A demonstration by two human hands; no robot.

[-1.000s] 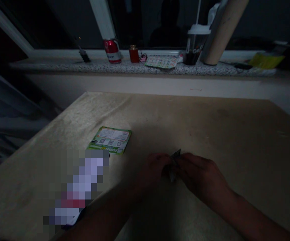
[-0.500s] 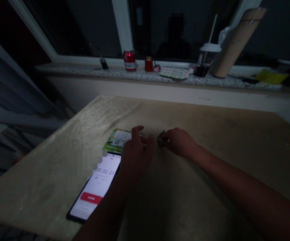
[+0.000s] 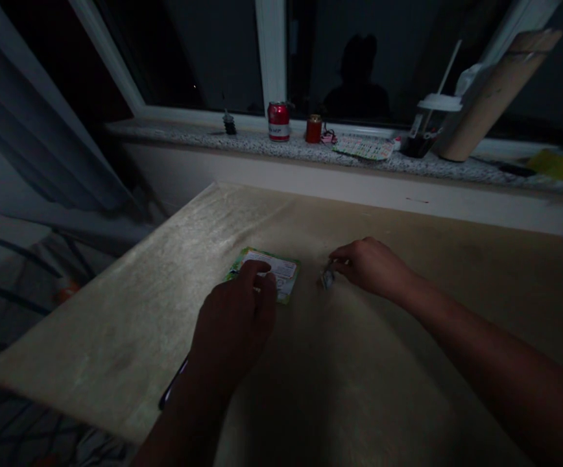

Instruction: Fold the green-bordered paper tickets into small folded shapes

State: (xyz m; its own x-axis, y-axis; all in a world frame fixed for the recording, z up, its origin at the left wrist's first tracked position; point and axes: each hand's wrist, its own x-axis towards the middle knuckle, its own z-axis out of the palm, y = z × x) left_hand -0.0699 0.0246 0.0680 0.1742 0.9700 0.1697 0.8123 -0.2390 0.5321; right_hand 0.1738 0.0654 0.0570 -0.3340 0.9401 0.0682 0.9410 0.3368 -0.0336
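Observation:
My right hand (image 3: 371, 266) is closed in a pinch on a small greyish piece (image 3: 327, 279) with a pale printed-looking face, held low over the table; its exact kind is too dim to tell. A flat green-and-white printed packet (image 3: 281, 267) lies to the left of that piece. Over the packet's near left part is my left hand (image 3: 235, 318), thumb and index finger apart, with nothing visible between them. Whether its fingertips touch the packet I cannot tell. Beneath my left forearm a phone (image 3: 170, 388) shows only its dark edge.
The table (image 3: 456, 259) has a pale covering and reaches a wall under a window. On the speckled sill (image 3: 189, 138) stand a red can (image 3: 278, 122), a small red jar (image 3: 313, 130), a blister pack (image 3: 364, 147), a lidded cup with a straw (image 3: 425, 133) and a leaning tan tube (image 3: 498, 97).
My left hand has come back toward me and left, uncovering more of the packet and covering the phone's screen. The small piece in my right hand now shows its face. The view has shifted left.

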